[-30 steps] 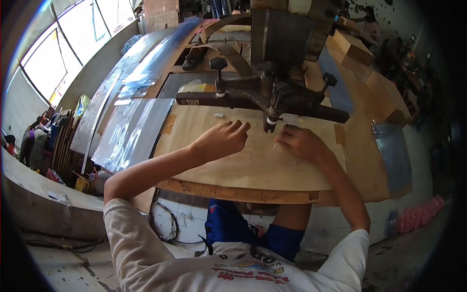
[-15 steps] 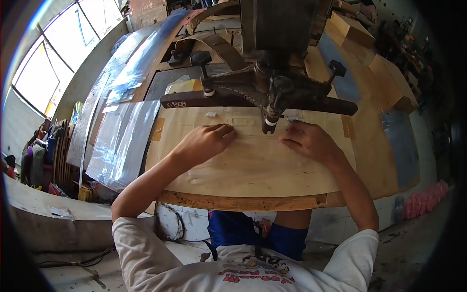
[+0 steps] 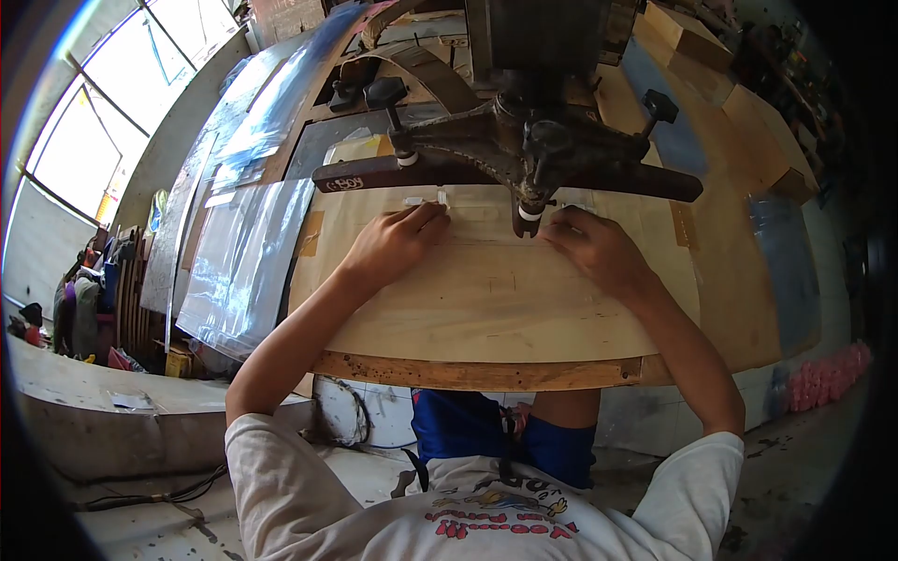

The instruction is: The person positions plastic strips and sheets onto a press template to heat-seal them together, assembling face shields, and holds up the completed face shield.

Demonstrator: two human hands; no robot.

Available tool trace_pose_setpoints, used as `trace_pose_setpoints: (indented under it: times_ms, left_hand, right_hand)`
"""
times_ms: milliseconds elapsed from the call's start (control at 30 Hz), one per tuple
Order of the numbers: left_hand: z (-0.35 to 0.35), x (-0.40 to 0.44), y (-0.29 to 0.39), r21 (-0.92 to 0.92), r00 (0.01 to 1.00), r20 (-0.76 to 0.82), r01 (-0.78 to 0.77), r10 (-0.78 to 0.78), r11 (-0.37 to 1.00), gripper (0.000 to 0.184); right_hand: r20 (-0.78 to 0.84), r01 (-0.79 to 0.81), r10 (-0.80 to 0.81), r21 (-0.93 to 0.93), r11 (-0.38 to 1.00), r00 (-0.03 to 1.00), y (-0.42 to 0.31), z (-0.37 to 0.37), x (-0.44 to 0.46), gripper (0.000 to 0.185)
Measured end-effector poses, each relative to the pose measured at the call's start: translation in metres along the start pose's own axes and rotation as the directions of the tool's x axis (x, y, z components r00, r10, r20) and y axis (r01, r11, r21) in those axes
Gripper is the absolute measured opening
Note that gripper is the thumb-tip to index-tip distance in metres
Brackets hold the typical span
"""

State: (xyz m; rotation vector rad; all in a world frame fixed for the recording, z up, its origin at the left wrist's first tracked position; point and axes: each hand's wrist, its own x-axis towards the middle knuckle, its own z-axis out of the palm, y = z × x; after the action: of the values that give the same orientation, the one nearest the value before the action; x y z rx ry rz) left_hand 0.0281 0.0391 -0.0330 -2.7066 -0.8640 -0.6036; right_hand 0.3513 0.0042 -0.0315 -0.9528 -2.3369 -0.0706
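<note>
My left hand (image 3: 398, 245) rests over the pale board (image 3: 496, 318), its fingers curled and pressed together beside a small white piece (image 3: 441, 197). Across from it my right hand (image 3: 599, 248) is closed too, its thumb and fingers pinched near the white-collared lower tip (image 3: 529, 217) of the machine head. A faint straight line runs between both fingertips, perhaps the edge of a clear sheet; I cannot make out what either hand holds. Above the hands hangs the dark metal machine head (image 3: 524, 140) with its long crossbar (image 3: 613, 179).
Clear plastic sheets (image 3: 245, 266) lie left of the board. A black knob (image 3: 385, 92) stands on the head's left arm, another (image 3: 660, 106) on its right. Cardboard boxes (image 3: 762, 140) sit at the right, near a blue sheet (image 3: 784, 266). The table's wooden front edge (image 3: 477, 372) faces me.
The view has shifted slightly, so the board and machine sit higher and a little right. Both hands stay close to the same spots on the board, fingers still curled.
</note>
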Motion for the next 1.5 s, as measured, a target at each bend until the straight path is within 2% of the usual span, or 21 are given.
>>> trace_pose_setpoints:
  times_ms: [67, 167, 267, 467, 667, 967, 1067, 1267, 1367, 1500]
  left_hand:
    - [0.0, 0.0, 0.001, -0.012, 1.0, 0.002, 0.027, -0.027, 1.0, 0.026]
    - [-0.004, 0.003, 0.001, 0.003, 0.999, -0.034, -0.031, 0.031, 1.0, 0.028]
    - [0.0, 0.002, 0.0, -0.056, 0.999, -0.047, 0.01, -0.013, 0.998, 0.028]
    - [-0.001, 0.002, 0.0, -0.068, 0.995, 0.042, 0.092, -0.089, 0.993, 0.022]
    - [0.004, 0.002, -0.003, -0.081, 0.997, 0.0, 0.08, -0.08, 0.993, 0.017]
    - [-0.005, 0.007, 0.003, -0.131, 0.992, 0.034, 0.127, -0.123, 0.983, 0.011]
    - [-0.004, 0.006, 0.001, -0.132, 0.99, 0.092, 0.122, -0.111, 0.984, 0.027]
    - [-0.001, 0.006, -0.003, -0.142, 0.992, 0.093, 0.093, -0.08, 0.986, 0.028]
    - [-0.001, 0.007, -0.002, -0.147, 0.992, 0.092, 0.098, -0.085, 0.984, 0.03]
    - [-0.005, 0.01, 0.0, -0.175, 0.99, 0.109, 0.109, -0.09, 0.979, 0.033]
  right_hand:
    - [-0.021, 0.028, -0.029, -0.044, 0.999, 0.999, 0.001, 0.0, -0.002, 0.012]
    - [-0.017, 0.071, -0.071, -0.023, 0.997, 0.997, -0.002, -0.003, -0.002, 0.015]
    - [-0.022, 0.082, -0.083, -0.009, 0.997, 0.996, 0.0, -0.002, -0.003, 0.017]
    - [0.028, 0.071, -0.069, -0.039, 0.997, 0.997, 0.006, 0.001, -0.007, 0.022]
    - [0.013, 0.086, -0.085, -0.1, 0.991, 0.996, 0.007, 0.005, -0.008, 0.02]
    - [-0.035, 0.138, -0.145, -0.149, 0.979, 0.989, 0.006, 0.004, -0.008, 0.019]
    - [-0.03, 0.067, -0.071, -0.117, 0.991, 0.997, 0.008, 0.006, -0.008, 0.02]
    - [0.132, -0.121, 0.129, -0.065, 0.99, 0.983, -0.002, -0.002, -0.002, 0.023]
    - [0.136, -0.132, 0.136, -0.032, 0.991, 0.981, 0.002, 0.001, -0.003, 0.022]
    - [0.053, -0.056, 0.056, -0.012, 0.998, 0.997, 0.008, 0.006, -0.003, 0.021]
